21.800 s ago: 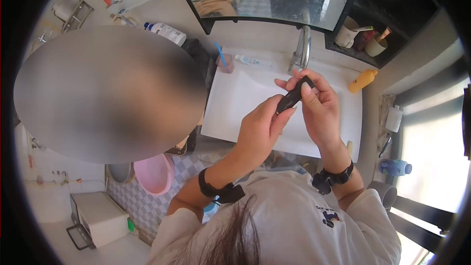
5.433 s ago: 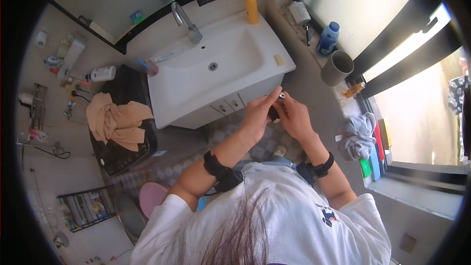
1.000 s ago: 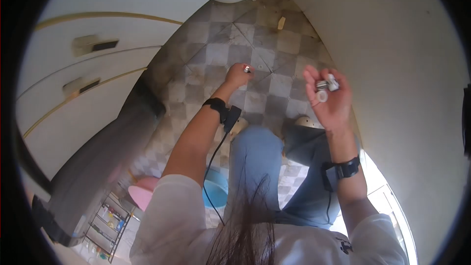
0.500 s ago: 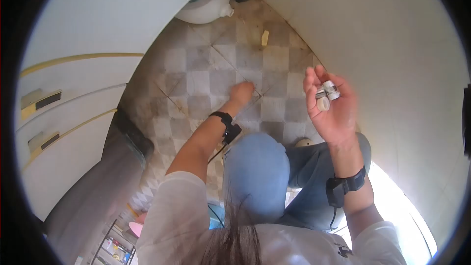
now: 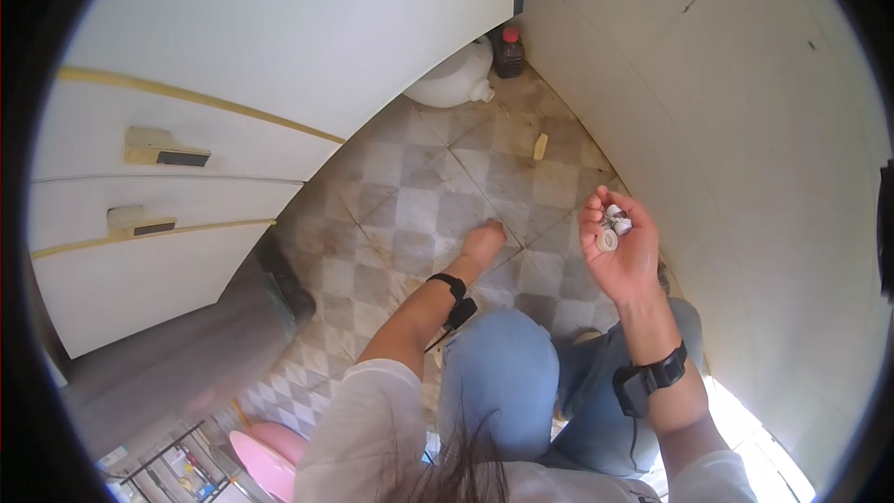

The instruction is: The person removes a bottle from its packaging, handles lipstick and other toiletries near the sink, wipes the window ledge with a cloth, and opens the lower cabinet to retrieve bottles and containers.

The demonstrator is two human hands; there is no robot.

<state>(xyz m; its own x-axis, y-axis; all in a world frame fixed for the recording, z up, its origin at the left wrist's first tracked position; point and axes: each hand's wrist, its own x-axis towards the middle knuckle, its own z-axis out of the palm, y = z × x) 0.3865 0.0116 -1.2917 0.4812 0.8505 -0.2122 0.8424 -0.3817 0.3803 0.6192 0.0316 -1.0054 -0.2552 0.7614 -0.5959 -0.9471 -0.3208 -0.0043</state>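
My right hand (image 5: 631,265) is palm up with its fingers curled in a cup. Several small white pieces (image 5: 618,219) lie in it, and one looks like a round plastic cap (image 5: 607,240). My left hand (image 5: 482,244) is low over the checkered floor (image 5: 438,210), to the left of my right hand. Its fingers are closed and turned away from me, so anything inside is hidden. I cannot tell whether it touches the tiles. A small yellowish piece (image 5: 540,146) lies on the floor beyond both hands.
White drawers (image 5: 168,200) with handles stand at the left, and a pale panel (image 5: 745,130) rises at the right. In the far corner are a white jug (image 5: 452,79) and a dark red-capped bottle (image 5: 509,54). A pink basin (image 5: 265,461) and a wire rack (image 5: 172,475) are at lower left.
My view has tilted up, so the floor and both hands appear lower. My right hand has come slightly nearer my left hand. The left stays closed and the right still cups the white pieces.
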